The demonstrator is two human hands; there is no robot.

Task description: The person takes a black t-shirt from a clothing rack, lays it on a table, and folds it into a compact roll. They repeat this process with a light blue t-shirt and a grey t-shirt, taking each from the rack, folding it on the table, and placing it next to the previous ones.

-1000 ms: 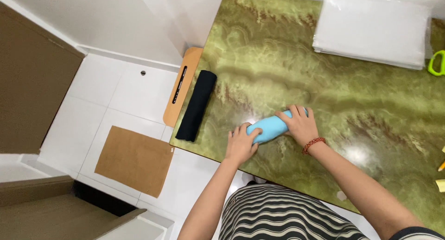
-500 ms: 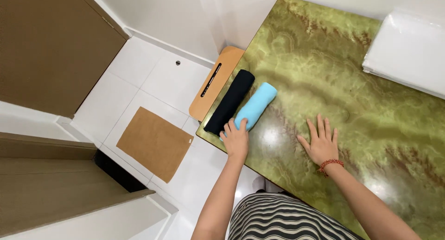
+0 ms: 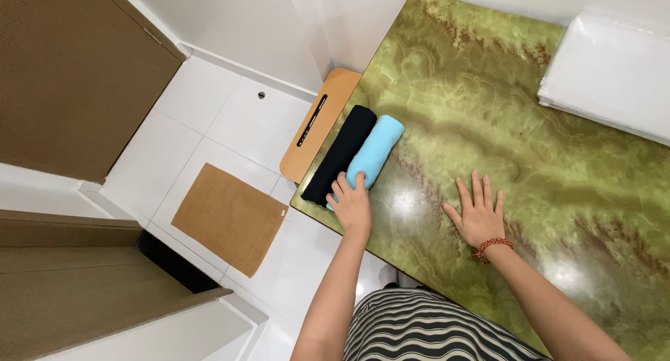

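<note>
On the floor at the far left a brown mat (image 3: 227,218) is seen, lying flat on the white tiles, well apart from the bench (image 3: 488,110). A wooden chair seat (image 3: 317,124) is placed just beside the left edge of the bench. On the green marbled bench, along this left edge, a black rolled cloth (image 3: 340,154) is laid, and a light blue rolled cloth (image 3: 373,154) is laid touching it on its right side, both parallel to the edge. The left hand (image 3: 351,204) is put on the near end of the light blue rolled cloth, close to the near left corner of the bench; its fingers are bent loosely over the roll, so the grip is only partly closed and the roll is pressed rather than lifted. The right hand (image 3: 478,214) is rested flat on the bare bench surface near the near edge, fully open with the fingers spread, and nothing is held by it. A red beaded bracelet (image 3: 492,246) is worn on its wrist. At the far right corner a folded white plastic sheet (image 3: 614,75) is laid.
</note>
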